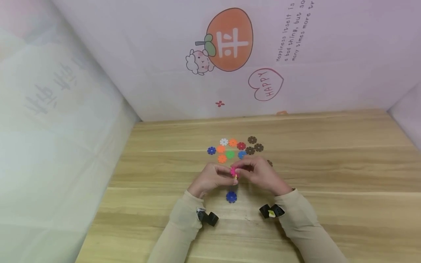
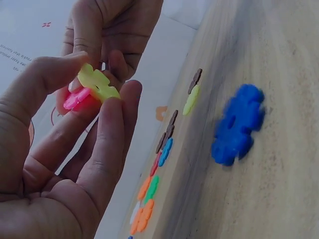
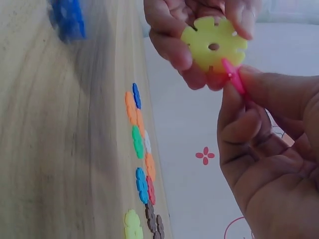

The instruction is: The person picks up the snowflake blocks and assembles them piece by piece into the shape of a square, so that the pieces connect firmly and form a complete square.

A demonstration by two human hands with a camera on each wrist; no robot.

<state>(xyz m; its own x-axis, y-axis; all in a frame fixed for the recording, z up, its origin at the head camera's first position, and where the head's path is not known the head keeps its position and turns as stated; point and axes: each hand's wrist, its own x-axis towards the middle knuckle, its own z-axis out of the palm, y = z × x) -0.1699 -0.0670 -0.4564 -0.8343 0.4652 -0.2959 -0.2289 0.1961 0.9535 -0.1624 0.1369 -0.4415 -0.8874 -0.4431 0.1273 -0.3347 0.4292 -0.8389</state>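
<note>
One yellow disc (image 3: 203,47) in left grip (image 1: 213,176), pink disc (image 1: 233,171) in right grip (image 1: 261,174)

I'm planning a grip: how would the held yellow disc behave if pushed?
The yellow disc is probably stiff, since it looks flat in the left hand; likely light, being thin; and perhaps apt to swivel, pinched near its rim.
</note>
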